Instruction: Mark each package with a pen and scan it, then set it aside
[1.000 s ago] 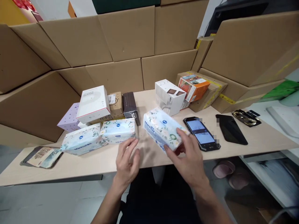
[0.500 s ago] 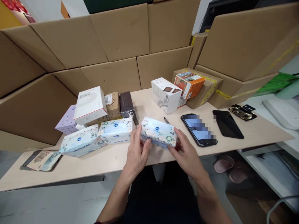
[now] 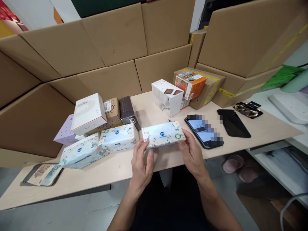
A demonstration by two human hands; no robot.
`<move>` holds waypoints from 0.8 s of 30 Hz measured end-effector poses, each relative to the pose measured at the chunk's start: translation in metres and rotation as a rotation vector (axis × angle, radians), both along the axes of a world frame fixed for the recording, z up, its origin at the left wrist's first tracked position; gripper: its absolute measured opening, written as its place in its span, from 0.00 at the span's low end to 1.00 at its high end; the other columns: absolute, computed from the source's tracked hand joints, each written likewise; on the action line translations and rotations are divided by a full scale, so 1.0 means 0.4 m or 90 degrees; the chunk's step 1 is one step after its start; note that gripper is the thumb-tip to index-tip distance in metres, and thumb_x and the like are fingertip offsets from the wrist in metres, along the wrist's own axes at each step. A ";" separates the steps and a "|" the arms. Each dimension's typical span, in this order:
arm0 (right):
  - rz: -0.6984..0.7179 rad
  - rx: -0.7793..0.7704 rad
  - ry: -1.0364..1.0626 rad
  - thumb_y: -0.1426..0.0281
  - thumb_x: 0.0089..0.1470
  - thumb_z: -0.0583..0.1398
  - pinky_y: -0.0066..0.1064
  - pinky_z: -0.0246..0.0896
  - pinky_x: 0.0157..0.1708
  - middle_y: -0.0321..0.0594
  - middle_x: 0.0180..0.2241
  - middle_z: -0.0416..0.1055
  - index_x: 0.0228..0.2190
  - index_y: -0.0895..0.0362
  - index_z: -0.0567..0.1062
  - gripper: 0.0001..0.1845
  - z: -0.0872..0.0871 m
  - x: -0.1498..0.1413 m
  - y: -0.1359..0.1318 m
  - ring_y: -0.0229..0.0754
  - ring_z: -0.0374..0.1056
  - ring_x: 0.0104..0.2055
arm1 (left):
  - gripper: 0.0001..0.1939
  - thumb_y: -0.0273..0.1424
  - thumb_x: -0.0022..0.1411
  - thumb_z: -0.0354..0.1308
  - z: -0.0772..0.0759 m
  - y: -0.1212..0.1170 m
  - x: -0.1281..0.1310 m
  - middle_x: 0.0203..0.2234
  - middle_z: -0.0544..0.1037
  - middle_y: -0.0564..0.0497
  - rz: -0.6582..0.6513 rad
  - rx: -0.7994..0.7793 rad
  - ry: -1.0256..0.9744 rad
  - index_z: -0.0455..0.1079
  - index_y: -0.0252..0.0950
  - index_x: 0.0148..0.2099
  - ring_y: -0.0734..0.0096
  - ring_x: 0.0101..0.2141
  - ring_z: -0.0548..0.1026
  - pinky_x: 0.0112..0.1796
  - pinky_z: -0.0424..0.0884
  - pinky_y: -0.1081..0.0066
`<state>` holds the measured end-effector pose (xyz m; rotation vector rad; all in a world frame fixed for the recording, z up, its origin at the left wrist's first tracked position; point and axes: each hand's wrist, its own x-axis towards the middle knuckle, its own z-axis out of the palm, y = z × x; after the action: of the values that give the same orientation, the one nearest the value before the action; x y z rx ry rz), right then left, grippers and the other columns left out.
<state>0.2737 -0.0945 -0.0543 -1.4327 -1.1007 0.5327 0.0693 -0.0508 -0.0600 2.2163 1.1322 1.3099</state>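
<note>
A soft pack of tissues (image 3: 163,134), white and pale blue with a floral print, is between my hands over the table's front part. At its left end, the fingertips of my left hand (image 3: 141,163) press on the near corner, the thumb standing apart from it. My right hand (image 3: 192,154) grips the right end, thumb in front and fingers curled behind. Two matching tissue packs, a middle one (image 3: 119,138) and a left one (image 3: 81,150), lie end to end left of my hands. The tip of a pen (image 3: 169,120) shows behind the held pack.
A white power bank box (image 3: 89,114), a brown carton (image 3: 113,112), a dark box (image 3: 128,110) and a lilac box (image 3: 65,131) stand at left. Banknotes (image 3: 44,175) lie front left. A white box (image 3: 167,98), an orange box (image 3: 191,85) and phone (image 3: 204,131) are at right. Cardboard walls (image 3: 108,80) enclose the back.
The held tissue pack has turned level and tilted so its top faces me more. My left thumb has come off its front. The view has shifted slightly.
</note>
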 end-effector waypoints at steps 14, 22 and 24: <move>-0.064 0.029 0.045 0.54 0.61 0.58 0.38 0.73 0.37 0.47 0.47 0.76 0.39 0.52 0.72 0.16 -0.032 -0.003 -0.043 0.48 0.74 0.44 | 0.25 0.49 0.71 0.45 -0.029 -0.019 -0.019 0.44 0.73 0.44 0.044 -0.137 -0.123 0.63 0.37 0.59 0.63 0.40 0.74 0.40 0.72 0.64; -0.018 0.077 0.050 0.63 0.59 0.62 0.46 0.70 0.53 0.49 0.57 0.70 0.47 0.53 0.71 0.15 -0.039 -0.006 -0.019 0.50 0.69 0.57 | 0.25 0.37 0.69 0.54 -0.040 -0.015 -0.013 0.57 0.69 0.39 -0.017 -0.069 -0.203 0.59 0.41 0.66 0.58 0.55 0.71 0.53 0.71 0.58; -0.010 0.085 0.062 0.65 0.59 0.61 0.48 0.66 0.57 0.50 0.57 0.70 0.47 0.53 0.71 0.15 -0.050 -0.008 -0.010 0.50 0.67 0.60 | 0.28 0.35 0.68 0.56 -0.049 -0.013 -0.010 0.56 0.69 0.41 -0.014 -0.021 -0.245 0.57 0.43 0.67 0.59 0.56 0.70 0.56 0.69 0.57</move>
<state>0.2704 -0.0984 -0.0741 -1.2856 -1.0278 0.5034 0.0653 -0.0558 -0.0795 1.8380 0.9713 1.6056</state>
